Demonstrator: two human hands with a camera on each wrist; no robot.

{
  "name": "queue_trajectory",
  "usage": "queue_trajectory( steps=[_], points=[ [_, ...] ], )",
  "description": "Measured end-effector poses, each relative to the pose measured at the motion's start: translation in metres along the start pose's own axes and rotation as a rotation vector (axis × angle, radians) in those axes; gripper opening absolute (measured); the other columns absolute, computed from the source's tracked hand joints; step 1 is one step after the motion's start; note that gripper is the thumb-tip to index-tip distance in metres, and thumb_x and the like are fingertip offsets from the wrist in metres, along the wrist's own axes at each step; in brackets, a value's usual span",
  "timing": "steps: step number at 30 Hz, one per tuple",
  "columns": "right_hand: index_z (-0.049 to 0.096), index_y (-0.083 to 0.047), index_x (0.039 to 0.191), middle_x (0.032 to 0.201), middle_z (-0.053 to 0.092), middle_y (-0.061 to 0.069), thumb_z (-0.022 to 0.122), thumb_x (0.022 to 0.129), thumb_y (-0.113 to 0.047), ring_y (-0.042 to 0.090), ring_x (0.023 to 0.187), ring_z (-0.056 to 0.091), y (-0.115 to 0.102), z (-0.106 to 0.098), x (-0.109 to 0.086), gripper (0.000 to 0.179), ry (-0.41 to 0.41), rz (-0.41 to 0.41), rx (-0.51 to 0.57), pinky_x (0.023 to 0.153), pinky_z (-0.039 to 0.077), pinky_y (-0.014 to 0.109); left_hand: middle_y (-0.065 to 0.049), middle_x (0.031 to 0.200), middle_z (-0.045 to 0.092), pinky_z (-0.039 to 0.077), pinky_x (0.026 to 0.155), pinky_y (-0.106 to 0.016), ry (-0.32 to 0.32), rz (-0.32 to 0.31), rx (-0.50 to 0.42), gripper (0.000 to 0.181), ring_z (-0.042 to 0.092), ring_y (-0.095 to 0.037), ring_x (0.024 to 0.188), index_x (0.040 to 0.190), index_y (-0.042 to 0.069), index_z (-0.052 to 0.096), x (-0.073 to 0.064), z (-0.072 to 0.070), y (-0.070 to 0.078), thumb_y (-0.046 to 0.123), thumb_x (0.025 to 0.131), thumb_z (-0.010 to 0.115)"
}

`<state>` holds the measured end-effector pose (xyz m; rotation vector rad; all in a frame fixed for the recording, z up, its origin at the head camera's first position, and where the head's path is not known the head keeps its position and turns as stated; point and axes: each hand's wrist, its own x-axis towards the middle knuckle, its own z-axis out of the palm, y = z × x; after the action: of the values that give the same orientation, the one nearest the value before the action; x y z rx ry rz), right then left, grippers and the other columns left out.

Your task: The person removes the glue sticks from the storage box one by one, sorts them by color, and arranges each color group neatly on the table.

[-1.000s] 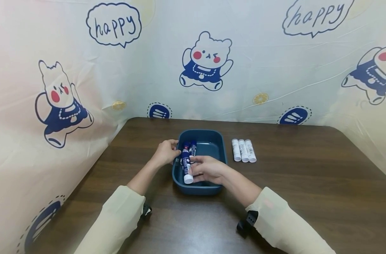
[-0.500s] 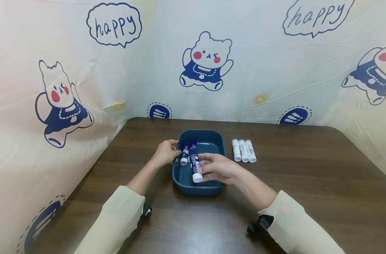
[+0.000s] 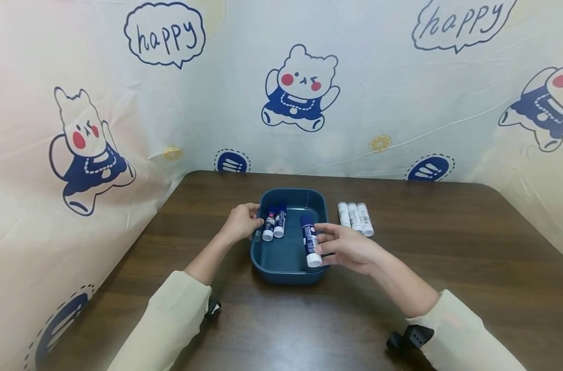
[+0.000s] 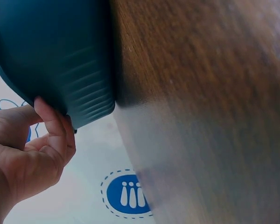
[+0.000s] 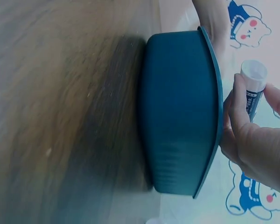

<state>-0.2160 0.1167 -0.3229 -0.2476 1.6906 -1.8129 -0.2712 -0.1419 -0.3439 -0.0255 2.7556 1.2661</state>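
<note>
My right hand (image 3: pixel 351 250) pinches a blue glue stick (image 3: pixel 309 242) with a white end, held over the right side of a dark teal plastic bin (image 3: pixel 288 277). In the right wrist view the white end of that stick points up between thumb and fingers. My left hand (image 3: pixel 241 222) grips the bin's left rim, its fingertips against the outer wall in the left wrist view. Inside the bin, against its left side, lie two more glue sticks, one with a red mark (image 3: pixel 269 226) and one plain blue and white (image 3: pixel 279 221) beside it.
Right of the bin, three white tubes (image 3: pixel 355 219) lie side by side on the brown wooden table (image 3: pixel 448 247); the right hand partly overlaps them in the head view. A printed curtain (image 3: pixel 378 93) hangs behind and around the table.
My right hand has carried the glue stick rightward, from above the two lying sticks to the bin's right side. Those two are now uncovered. The left hand and bin have stayed put.
</note>
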Motion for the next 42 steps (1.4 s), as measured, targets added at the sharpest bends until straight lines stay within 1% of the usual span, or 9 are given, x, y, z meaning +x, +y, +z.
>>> queue_trajectory(
  steps=[6, 12, 15, 20, 28, 36, 42],
  points=[
    [0.017, 0.000, 0.144, 0.134, 0.037, 0.023, 0.057, 0.087, -0.002, 0.028, 0.105, 0.050, 0.002, -0.011, -0.010, 0.069, -0.017, -0.026, 0.009, 0.092, 0.044, 0.042, -0.012, 0.079, 0.049, 0.051, 0.051, -0.024, 0.004, 0.004, 0.003, 0.050, 0.049, -0.016, 0.051, 0.137, 0.000, 0.041, 0.000, -0.001, 0.000, 0.007, 0.090, 0.058],
    [0.017, 0.002, 0.143, 0.126, 0.044, 0.021, 0.056, 0.088, -0.003, 0.026, 0.101, 0.054, 0.006, -0.024, -0.019, 0.068, -0.027, -0.049, 0.027, 0.090, 0.046, 0.039, -0.012, 0.079, 0.049, 0.052, 0.051, -0.025, 0.008, 0.011, 0.003, 0.050, 0.050, -0.016, 0.052, 0.136, -0.001, 0.041, 0.000, 0.000, 0.000, 0.007, 0.090, 0.058],
    [0.014, 0.003, 0.144, 0.125, 0.043, 0.021, 0.056, 0.089, -0.004, 0.026, 0.101, 0.053, 0.008, -0.031, -0.023, 0.069, -0.019, -0.054, 0.035, 0.090, 0.046, 0.039, -0.012, 0.080, 0.050, 0.052, 0.052, -0.025, 0.012, 0.007, 0.002, 0.050, 0.050, -0.016, 0.052, 0.136, 0.000, 0.042, 0.000, 0.000, 0.000, 0.007, 0.090, 0.059],
    [0.011, 0.003, 0.144, 0.126, 0.040, 0.021, 0.055, 0.090, -0.003, 0.025, 0.101, 0.053, 0.011, -0.044, -0.029, 0.070, 0.019, -0.057, 0.036, 0.089, 0.047, 0.037, -0.012, 0.080, 0.050, 0.052, 0.052, -0.025, 0.017, 0.004, 0.000, 0.050, 0.051, -0.017, 0.053, 0.136, 0.000, 0.042, 0.000, 0.000, 0.001, 0.008, 0.090, 0.059],
    [0.007, 0.006, 0.143, 0.122, 0.043, 0.018, 0.053, 0.088, -0.001, 0.022, 0.099, 0.053, 0.020, -0.057, -0.032, 0.072, 0.031, -0.025, 0.033, 0.088, 0.047, 0.036, -0.012, 0.078, 0.050, 0.052, 0.052, -0.024, 0.013, -0.004, -0.006, 0.050, 0.051, -0.017, 0.052, 0.137, 0.001, 0.042, 0.001, 0.000, 0.000, 0.008, 0.090, 0.059],
    [0.007, 0.005, 0.144, 0.127, 0.041, 0.021, 0.054, 0.088, -0.003, 0.021, 0.097, 0.054, 0.027, -0.066, -0.035, 0.074, 0.054, 0.015, 0.001, 0.087, 0.048, 0.037, -0.011, 0.078, 0.049, 0.051, 0.052, -0.024, 0.014, -0.005, -0.012, 0.049, 0.050, -0.017, 0.052, 0.137, 0.001, 0.042, 0.000, 0.001, -0.001, 0.008, 0.091, 0.058],
    [0.005, 0.007, 0.143, 0.116, 0.049, 0.016, 0.054, 0.087, -0.001, 0.020, 0.094, 0.056, 0.029, -0.071, -0.035, 0.075, 0.041, 0.037, -0.003, 0.085, 0.048, 0.038, -0.011, 0.077, 0.050, 0.051, 0.053, -0.023, 0.018, -0.007, -0.014, 0.050, 0.049, -0.016, 0.050, 0.137, 0.002, 0.042, 0.000, 0.001, -0.002, 0.008, 0.090, 0.059]
  ],
)
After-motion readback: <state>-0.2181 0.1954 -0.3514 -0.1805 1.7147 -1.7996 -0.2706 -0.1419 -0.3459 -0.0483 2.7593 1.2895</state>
